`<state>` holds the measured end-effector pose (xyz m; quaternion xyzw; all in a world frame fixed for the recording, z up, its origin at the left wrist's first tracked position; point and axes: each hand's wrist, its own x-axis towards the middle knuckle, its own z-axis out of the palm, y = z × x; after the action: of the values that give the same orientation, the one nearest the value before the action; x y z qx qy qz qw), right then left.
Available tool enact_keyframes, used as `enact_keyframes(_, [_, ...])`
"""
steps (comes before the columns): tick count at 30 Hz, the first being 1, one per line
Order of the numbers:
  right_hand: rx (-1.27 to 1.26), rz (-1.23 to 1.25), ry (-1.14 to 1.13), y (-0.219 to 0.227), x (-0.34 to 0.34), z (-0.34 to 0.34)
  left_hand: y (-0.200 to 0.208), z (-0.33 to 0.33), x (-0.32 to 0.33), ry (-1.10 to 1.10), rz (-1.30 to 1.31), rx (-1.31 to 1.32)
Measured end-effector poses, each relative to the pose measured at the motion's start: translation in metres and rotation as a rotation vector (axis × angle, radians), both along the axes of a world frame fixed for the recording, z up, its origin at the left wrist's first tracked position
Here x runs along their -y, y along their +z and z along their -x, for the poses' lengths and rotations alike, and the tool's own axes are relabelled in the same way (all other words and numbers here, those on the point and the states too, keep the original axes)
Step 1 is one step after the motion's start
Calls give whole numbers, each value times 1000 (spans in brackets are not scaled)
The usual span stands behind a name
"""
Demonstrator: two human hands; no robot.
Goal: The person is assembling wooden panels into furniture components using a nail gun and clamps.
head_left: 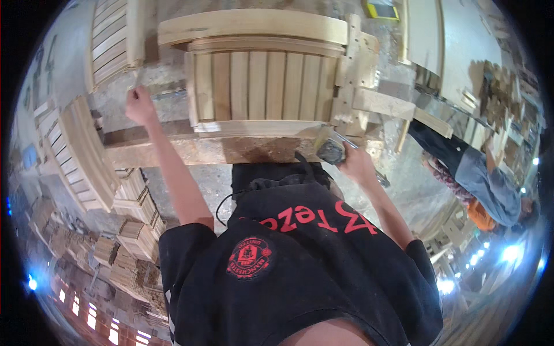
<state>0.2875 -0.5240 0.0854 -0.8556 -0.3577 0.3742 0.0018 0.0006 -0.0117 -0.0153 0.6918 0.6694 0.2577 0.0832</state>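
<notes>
My left hand [140,106] is raised at the left of the workbench, its fingers closed; what they hold, if anything, is too small to make out. My right hand [358,167] is closed at the bench's near edge, next to a clear container with dark contents [330,151]. A thin metallic rod [345,140] shows beside its fingers; what it belongs to is hidden. Between my hands and beyond them, a slatted wooden panel [257,86] lies on the bench [202,151]. A curved wooden rail [254,26] runs along its far side, and a post with holes [345,86] stands at its right.
Another slatted panel [109,40] stands at the far left, and a further one [72,155] leans nearer. Stacked wooden parts [135,230] fill the lower left. A board [384,104] juts out rightward from the bench. At the right, another person [487,184] bends over.
</notes>
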Motion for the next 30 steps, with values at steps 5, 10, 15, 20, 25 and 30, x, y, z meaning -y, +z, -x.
enact_keyframes(5, [-70, -6, -101, 8, -5, -6, -9, -8, 2, -12, -39, -80])
enact_keyframes(10, [-70, -82, -62, 0, 3, -8, 13, -8, 11, -107, 114, -23])
enact_keyframes(15, [-104, -69, -73, 7, -12, -13, 29, -7, 8, -144, 226, -51])
enact_keyframes(20, [-242, -115, -287, 5, -32, -10, 33, -13, 5, -121, 262, -64])
enact_keyframes(25, [-276, -5, -402, 9, -71, -16, 39, 31, -28, -977, 698, -811])
enact_keyframes(30, [-792, -339, -1007, 17, -37, -82, 188, -96, -47, -952, 1209, -795])
